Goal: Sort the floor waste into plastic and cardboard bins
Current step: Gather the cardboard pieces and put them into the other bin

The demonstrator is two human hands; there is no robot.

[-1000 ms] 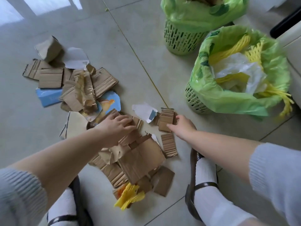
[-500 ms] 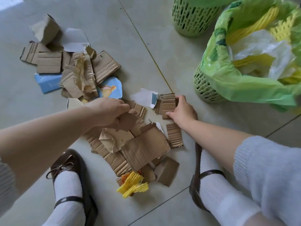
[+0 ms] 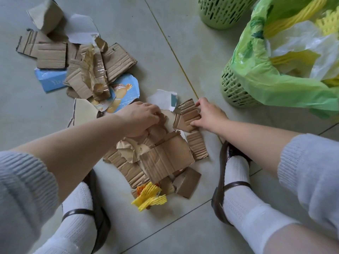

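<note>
I see the cardboard scraps (image 3: 161, 158) heaped on the floor (image 3: 183, 43) between both shoes, with a second heap (image 3: 88, 66) at ten o'clock from them. My right hand (image 3: 209, 114) pinches a corrugated piece (image 3: 189, 116) between thumb and fingers, at one o'clock of the near heap. My left hand (image 3: 141, 118) curls its fingers down onto a torn brown scrap (image 3: 157, 129) at the heap's top; I cannot tell whether it has truly gripped it. A yellow foam net (image 3: 150, 198) lies at the heap's six o'clock edge. At two o'clock stands the green-lined bin (image 3: 275, 79) holding plastic; another bin (image 3: 222, 11) sits at twelve
</note>
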